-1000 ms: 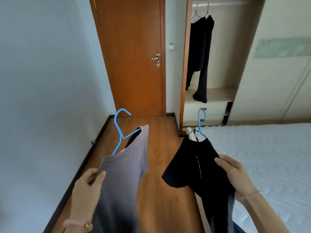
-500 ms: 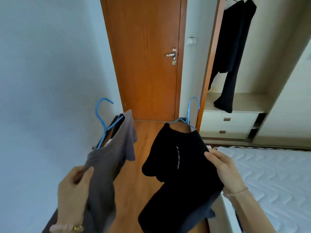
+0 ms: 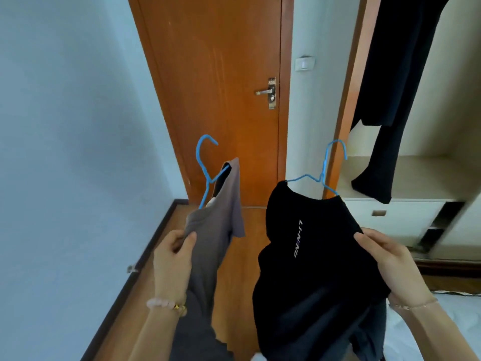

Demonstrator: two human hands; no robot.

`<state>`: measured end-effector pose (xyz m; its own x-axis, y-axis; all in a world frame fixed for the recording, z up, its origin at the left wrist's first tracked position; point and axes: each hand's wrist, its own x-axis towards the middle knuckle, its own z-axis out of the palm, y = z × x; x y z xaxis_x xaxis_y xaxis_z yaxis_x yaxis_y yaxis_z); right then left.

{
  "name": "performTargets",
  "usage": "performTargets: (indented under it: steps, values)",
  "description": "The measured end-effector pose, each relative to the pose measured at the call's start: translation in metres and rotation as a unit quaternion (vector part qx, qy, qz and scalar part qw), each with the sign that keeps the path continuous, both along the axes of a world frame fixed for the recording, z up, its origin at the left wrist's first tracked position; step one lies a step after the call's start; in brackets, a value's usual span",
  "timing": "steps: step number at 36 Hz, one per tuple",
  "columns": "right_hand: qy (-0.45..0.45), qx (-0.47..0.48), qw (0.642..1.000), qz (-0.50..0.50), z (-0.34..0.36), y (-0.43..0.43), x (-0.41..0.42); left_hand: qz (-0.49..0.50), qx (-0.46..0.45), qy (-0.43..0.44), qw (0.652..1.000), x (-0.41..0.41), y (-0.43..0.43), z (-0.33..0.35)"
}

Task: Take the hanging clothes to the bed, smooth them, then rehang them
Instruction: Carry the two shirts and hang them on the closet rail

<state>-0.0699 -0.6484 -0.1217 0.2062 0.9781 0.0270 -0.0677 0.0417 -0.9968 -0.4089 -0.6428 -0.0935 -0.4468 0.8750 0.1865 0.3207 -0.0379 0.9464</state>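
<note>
We hold 2 shirts up, hooks fwd, prob. for rehanging. Left hand (image 3: 173,259) pinches grey tee (image 3: 208,246) by shoulder on blue hanger (image 3: 205,162); right hand (image 3: 385,264) grips black tee (image 3: 307,256) at side. Wardrobe (image 3: 406,173) ahead-right, bed (image 3: 442,332) corner low right.

The left hand (image 3: 173,259) pinches a grey shirt (image 3: 213,230) on a blue hanger (image 3: 205,165), left of the wooden door (image 3: 216,87). The right hand (image 3: 387,261) grips a black shirt (image 3: 312,269) on another blue hanger (image 3: 325,173), right of the door.
</note>
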Motion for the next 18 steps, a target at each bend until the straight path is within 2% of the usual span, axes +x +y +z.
performTargets:
  steps: [5,11,18]
  values:
    - [0.012,-0.012,0.998,-0.065,-0.020,0.070,0.038,-0.072,-0.018,-0.008,0.997,0.045,0.118,-0.015]
    - [0.001,-0.046,0.989,-0.142,-0.018,0.160,0.091,-0.180,-0.034,0.039,0.982,0.104,0.260,-0.021]
    - [-0.018,-0.041,0.960,-0.275,0.015,0.231,0.162,-0.352,-0.044,0.059,0.933,0.190,0.391,0.002]
